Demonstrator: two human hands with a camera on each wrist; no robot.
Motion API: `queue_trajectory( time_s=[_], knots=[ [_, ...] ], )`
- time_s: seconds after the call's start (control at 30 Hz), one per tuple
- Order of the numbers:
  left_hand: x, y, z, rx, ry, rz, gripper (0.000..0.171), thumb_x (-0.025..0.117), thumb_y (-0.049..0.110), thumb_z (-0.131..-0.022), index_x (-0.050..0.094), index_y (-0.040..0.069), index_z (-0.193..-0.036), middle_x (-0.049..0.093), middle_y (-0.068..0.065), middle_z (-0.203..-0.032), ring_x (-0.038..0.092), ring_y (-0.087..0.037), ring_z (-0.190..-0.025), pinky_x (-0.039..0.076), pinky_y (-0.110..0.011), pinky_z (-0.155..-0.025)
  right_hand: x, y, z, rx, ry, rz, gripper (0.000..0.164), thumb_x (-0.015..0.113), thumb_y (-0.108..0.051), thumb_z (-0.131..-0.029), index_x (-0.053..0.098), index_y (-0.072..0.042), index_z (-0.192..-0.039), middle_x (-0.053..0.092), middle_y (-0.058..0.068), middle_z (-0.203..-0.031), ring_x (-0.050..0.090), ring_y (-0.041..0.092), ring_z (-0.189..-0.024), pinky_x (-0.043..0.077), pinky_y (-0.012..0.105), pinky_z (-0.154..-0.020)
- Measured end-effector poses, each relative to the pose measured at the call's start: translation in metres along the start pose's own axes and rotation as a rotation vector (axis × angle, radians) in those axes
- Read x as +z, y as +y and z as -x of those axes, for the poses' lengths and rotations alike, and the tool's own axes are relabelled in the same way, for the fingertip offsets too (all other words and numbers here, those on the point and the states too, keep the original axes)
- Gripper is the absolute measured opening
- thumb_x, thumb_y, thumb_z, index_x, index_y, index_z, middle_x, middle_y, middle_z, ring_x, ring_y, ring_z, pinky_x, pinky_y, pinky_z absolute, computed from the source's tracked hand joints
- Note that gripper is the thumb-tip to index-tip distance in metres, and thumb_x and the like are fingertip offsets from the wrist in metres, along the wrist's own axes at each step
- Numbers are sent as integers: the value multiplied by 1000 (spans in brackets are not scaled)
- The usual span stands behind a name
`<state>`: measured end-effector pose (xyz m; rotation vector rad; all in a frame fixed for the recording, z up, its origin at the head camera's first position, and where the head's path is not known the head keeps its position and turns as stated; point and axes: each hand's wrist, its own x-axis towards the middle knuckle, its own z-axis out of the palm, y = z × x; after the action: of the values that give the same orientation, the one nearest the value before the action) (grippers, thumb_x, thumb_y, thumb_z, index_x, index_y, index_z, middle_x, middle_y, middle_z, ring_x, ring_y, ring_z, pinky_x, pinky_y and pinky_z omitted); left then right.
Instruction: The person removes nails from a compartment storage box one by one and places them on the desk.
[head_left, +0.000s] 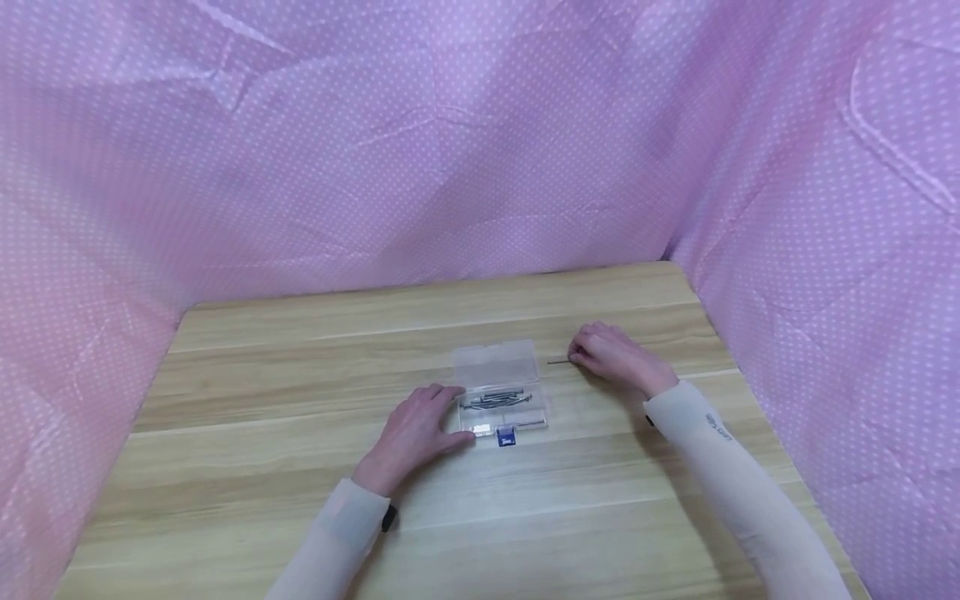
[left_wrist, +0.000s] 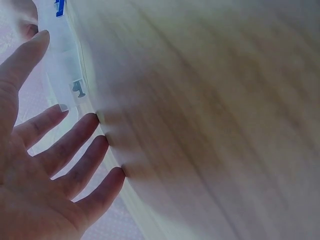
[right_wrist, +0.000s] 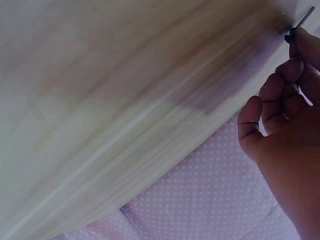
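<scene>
A clear plastic case [head_left: 543, 408] lies on the table with its lid [head_left: 495, 364] folded back. Several long metal screws [head_left: 495, 401] are heaped in its rear section, and one screw [head_left: 532, 423] lies in the front section. A small blue tag [head_left: 506, 437] is at the front edge. At the case's left end, my left hand [head_left: 411, 429] rests with thumb and index finger touching its corners; the other fingertips touch the table in the left wrist view. Right of the lid, my right hand [head_left: 611, 354] pinches one long screw [right_wrist: 306, 17] near its dark head, the shank pointing left.
The wooden table [head_left: 300, 467] carries the case near its middle. Pink dotted cloth [head_left: 420, 167] hangs behind the table and along both sides. Light sleeves [head_left: 742, 467] cover both forearms.
</scene>
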<state>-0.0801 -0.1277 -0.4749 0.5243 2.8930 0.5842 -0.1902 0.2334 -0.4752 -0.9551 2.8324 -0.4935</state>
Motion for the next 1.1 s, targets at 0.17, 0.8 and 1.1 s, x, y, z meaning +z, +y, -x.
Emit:
queue_trajectory(
  time_s=[0.17,0.8,1.1],
  knots=[
    [0,1,1,-4,-1,4,76,84,54,-82,61,13,-142,63,-11,-136,58,-33,-124,52,-52,-100,1,0,0,17,-15,-12,6,68,-13,-100,74,-9,-100,68,4,-100,62,29,-100,50,51,-93],
    [1,2,0,-40,-14,15,75,84,55,-82,62,15,-142,62,-10,-137,57,-33,-127,49,-51,-104,-7,-23,19,-28,225,-11,7,73,-6,-94,74,-6,-101,70,8,-99,65,30,-96,52,52,-88],
    [1,1,-2,-44,-22,38,75,84,54,-81,62,15,-141,62,-10,-138,56,-32,-127,48,-52,-105,-1,-39,37,-100,376,-80,14,80,-3,-86,74,-7,-97,69,6,-98,64,26,-94,52,49,-87]
  ],
)
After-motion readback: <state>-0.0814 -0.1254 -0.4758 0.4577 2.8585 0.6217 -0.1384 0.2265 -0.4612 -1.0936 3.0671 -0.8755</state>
